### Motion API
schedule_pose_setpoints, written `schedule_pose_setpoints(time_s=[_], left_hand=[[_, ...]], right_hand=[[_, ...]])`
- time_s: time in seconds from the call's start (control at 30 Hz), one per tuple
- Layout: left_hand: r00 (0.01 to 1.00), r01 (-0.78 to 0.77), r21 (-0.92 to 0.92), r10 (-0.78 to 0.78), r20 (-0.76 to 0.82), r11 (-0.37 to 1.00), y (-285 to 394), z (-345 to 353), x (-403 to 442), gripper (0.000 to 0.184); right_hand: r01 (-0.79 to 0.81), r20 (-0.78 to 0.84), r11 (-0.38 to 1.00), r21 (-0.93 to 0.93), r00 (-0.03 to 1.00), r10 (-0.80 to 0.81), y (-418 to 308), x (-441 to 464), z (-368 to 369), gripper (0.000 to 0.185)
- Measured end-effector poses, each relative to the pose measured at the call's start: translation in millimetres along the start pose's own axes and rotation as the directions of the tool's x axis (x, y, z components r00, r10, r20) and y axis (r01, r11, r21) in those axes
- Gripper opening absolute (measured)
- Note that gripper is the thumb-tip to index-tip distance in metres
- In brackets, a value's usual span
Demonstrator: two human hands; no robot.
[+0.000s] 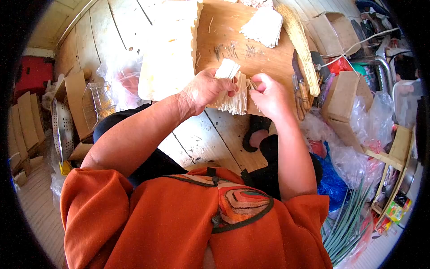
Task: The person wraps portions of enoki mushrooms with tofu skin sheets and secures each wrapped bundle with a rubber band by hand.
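Bundle of pale, thin strips (240, 101): I have it at the near edge of the worktop (264, 58), between both hands; whether it rests on the wood I can't tell. My left hand's grip (210, 91) is closed round the bundle, thumb on top. My right hand (268, 96) has thumb and fingertips drawn close at the bundle's right side; I can't tell whether they pinch a strip. I judge the step in hand to be sorting or evening the strips. The next move, as I read it, calls for a steady left hold and a light right pinch that won't splay the loose ends. A similar white stack (264, 27) lies toward the far edge, and a wooden-handled knife (303, 93) at the right edge.
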State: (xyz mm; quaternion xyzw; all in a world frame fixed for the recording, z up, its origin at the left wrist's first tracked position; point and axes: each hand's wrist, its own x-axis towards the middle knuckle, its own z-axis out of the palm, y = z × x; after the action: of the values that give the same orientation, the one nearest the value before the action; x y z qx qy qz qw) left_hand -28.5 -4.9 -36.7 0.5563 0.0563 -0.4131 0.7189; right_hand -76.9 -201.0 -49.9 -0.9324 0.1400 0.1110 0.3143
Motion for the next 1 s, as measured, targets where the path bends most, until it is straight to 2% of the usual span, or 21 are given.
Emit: schedule_pose_setpoints(time_s=[0.03, 0.1, 0.17, 0.2, 0.23, 0.3, 0.4, 0.53, 0.6, 0.63, 0.7, 0.83, 0.93, 1.0], left_hand=[[1.0, -0.012, 0.004, 0.012, 0.008, 1.0, -0.5, 0.2, 0.1, 0.019], [1.0, -0.025, 0.009, 0.024, 0.017, 1.0, -1.6, 0.3, 1.1, 0.02], [0.998, -0.026, 0.038, 0.024, 0.063, 0.999, -2.2, -1.7, 2.3, 0.026], [0.998, -0.025, 0.037, 0.023, 0.062, 0.999, 1.2, 0.1, -0.5, 0.026], [0.999, -0.001, 0.048, 0.0, 0.034, 0.999, 6.0, 3.2, -4.5, 0.026], [1.0, 0.023, 0.058, -0.023, 0.006, 0.998, 7.5, 4.2, -6.3, 0.027], [0.998, 0.056, 0.001, -0.056, 0.028, 0.998, 5.5, 1.9, -3.9, 0.026], [0.997, 0.079, 0.068, -0.078, -0.026, 0.995, 2.0, -2.1, -0.9, 0.025], [0.996, 0.085, 0.088, -0.081, -0.042, 0.992, -1.2, -4.3, -0.6, 0.025], [0.997, 0.069, 0.126, -0.065, -0.033, 0.99, -2.1, -4.6, -1.4, 0.024], [0.999, 0.051, 0.165, -0.048, -0.023, 0.985, -4.1, -5.1, -1.1, 0.023], [0.999, 0.035, 0.106, -0.037, 0.013, 0.994, -3.9, -3.7, -4.0, 0.024], [0.998, 0.063, 0.104, -0.065, 0.014, 0.993, 3.4, -5.0, -5.8, 0.025], [0.996, 0.078, 0.12, -0.082, 0.029, 0.99, 11.9, -5.4, -9.3, 0.027]], right_hand=[[0.013, 0.091, 0.994, 0.107, 0.996, -0.023, -3.2, -0.1, 0.8, 0.028], [0.041, 0.089, 0.992, 0.117, 0.995, -0.052, -4.4, -1.1, 8.8, 0.022], [0.202, 0.032, 0.979, 0.024, 0.979, -0.202, -1.6, -0.5, 17.5, 0.018], [0.23, 0.003, 0.973, -0.005, 0.973, -0.23, -3.2, -0.9, 18.1, 0.016], [0.231, 0.006, 0.973, -0.004, 0.973, -0.231, -1.9, -0.1, 20.3, 0.016], [0.203, -0.021, 0.972, 0.117, 0.979, -0.202, 2.6, 1.2, 23.7, 0.015], [0.178, -0.012, 0.981, 0.077, 0.984, -0.177, 2.7, 1.0, 20.6, 0.016], [0.184, 0.024, 0.981, 0.065, 0.982, -0.186, 1.0, -0.4, 16.0, 0.018], [0.095, -0.031, 0.983, 0.157, 0.995, -0.091, -8.2, -4.0, 11.3, 0.019], [0.095, -0.03, 0.983, 0.157, 0.995, -0.091, -11.0, -4.3, 12.6, 0.019], [0.116, -0.005, 0.946, 0.304, 0.993, -0.12, -15.9, -4.4, 15.5, 0.016], [0.144, 0.104, 0.967, 0.21, 0.98, -0.169, -4.3, 1.7, 35.5, 0.014], [0.079, 0.111, 0.944, 0.32, 0.987, -0.12, -3.0, 4.1, 39.3, 0.012], [0.119, 0.073, 0.976, 0.184, 0.988, -0.134, -6.8, 1.8, 35.7, 0.011]])
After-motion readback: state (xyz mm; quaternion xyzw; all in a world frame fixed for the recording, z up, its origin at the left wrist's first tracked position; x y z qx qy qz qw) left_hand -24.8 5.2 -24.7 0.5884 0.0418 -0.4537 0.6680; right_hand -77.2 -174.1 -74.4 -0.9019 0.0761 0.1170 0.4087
